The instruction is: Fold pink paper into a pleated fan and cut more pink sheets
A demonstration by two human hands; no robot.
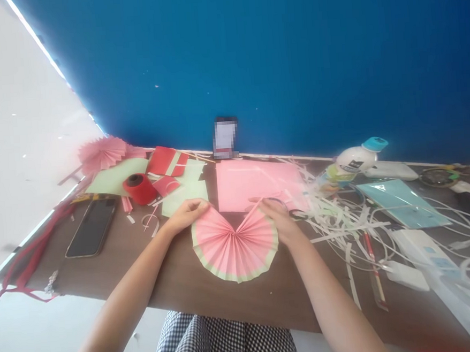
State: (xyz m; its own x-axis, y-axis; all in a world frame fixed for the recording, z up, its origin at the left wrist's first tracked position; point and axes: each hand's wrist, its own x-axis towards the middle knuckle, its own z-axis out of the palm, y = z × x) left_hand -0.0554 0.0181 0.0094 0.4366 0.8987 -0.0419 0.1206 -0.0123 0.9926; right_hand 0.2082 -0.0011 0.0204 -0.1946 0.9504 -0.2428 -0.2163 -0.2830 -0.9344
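Note:
A pleated pink paper fan (236, 251) with a pale green border is spread in a wide arc above the table's front part. Its two upper ends are apart, leaving a V-shaped gap at the top. My left hand (189, 212) grips the left end, fingers closed on the paper. At the right end my right hand (277, 216) pinches the other edge; some of its fingers are hidden behind the fan. Behind the fan lie pink paper sheets (255, 182) and pale green paper (184, 195).
A red thread spool (139, 189) and a phone (91, 228) are on the left, with another pink pleated fan (102, 153) behind. Rightward lie paper strips (338, 211), a white bottle (357, 159), a teal packet (404, 203), cables and a power strip (425, 251). A blue partition (271, 61) rises behind.

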